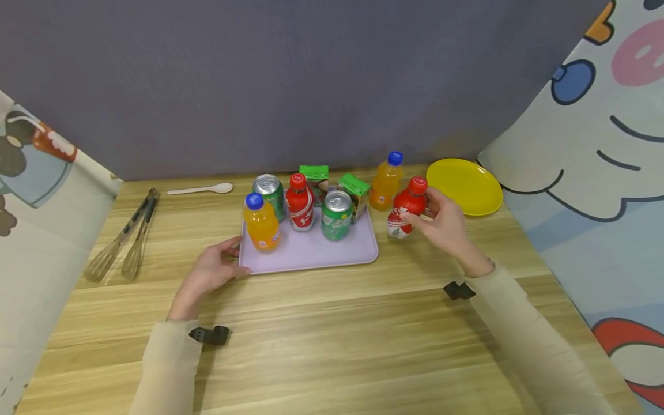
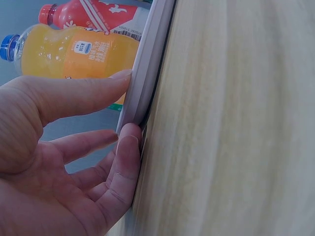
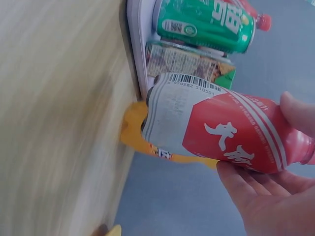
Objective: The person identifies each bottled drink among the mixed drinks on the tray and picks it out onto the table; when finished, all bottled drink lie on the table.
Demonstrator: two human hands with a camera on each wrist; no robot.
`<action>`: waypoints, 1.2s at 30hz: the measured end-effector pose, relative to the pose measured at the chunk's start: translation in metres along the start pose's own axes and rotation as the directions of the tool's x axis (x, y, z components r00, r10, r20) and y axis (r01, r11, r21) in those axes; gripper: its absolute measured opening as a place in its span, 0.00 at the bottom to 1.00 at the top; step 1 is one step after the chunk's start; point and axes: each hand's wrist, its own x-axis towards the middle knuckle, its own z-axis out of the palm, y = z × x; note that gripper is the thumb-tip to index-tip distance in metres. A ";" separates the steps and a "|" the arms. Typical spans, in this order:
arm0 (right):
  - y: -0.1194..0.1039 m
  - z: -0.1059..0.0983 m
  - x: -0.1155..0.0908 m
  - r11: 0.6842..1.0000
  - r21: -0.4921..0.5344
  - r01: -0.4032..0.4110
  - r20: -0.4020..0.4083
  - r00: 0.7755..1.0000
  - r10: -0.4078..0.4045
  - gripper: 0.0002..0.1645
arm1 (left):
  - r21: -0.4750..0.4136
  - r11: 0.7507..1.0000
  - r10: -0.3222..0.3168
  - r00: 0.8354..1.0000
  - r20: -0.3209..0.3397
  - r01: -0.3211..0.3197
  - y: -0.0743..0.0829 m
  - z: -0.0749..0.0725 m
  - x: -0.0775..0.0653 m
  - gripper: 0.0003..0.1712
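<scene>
Right of centre in the frame, the right hand [image 1: 445, 223] has its grip clamped on a red bottle [image 1: 410, 206], thumb and fingers high near the neck; the bottle leans, and whether its base touches the bench [image 1: 332, 340] I cannot tell. Left of centre, the left hand [image 1: 214, 268] has its grip pinched on the end of the lilac tray [image 1: 316, 258], thumb at the rim, fingers at its outer side. The likeliest trouble is a knock: 1 orange bottle [image 1: 385, 185] stands just behind the held one, and a swing toward the top of the frame could tip it. A move leftward could catch the green-topped carton [image 1: 357, 196] at the tray's right end, or the green can [image 1: 336, 219] beside it. Because the grip is high, the heavy base could swing, and if set down on the slant the bottle might topple. At the left, a pull or lift could jolt the tray, with the other orange bottle [image 1: 261, 223] nearest that hand and probably first to wobble.
</scene>
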 end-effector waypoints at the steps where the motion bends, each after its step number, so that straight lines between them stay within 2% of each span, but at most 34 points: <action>1: 0.001 -0.002 0.001 1.000 0.003 -0.003 -0.003 1.000 0.003 0.34 | -0.001 1.000 -0.001 1.000 0.001 0.001 0.000 0.000 0.000 0.51; 12: 0.003 -0.018 0.016 0.998 -0.003 -0.057 -0.054 0.997 0.057 0.34 | 0.003 1.000 -0.008 1.000 0.002 0.008 -0.001 0.000 -0.001 0.51; 17: 0.018 -0.021 0.022 0.994 0.059 -0.097 -0.070 0.992 0.101 0.33 | 0.011 1.000 -0.003 1.000 0.005 0.003 -0.001 0.000 -0.001 0.50; 23: 0.030 -0.022 0.030 0.988 0.068 -0.137 -0.101 0.984 0.144 0.35 | 0.019 1.000 -0.012 1.000 0.012 0.012 0.000 0.000 0.000 0.50; 29: 0.042 -0.019 0.042 0.989 0.070 -0.128 -0.135 0.981 0.136 0.34 | 0.017 1.000 0.002 1.000 0.003 -0.002 0.000 -0.001 0.000 0.50; 36: 0.053 -0.014 0.056 0.990 0.028 -0.136 -0.128 0.982 0.138 0.36 | 0.006 1.000 -0.005 1.000 0.010 0.004 0.000 -0.001 0.000 0.50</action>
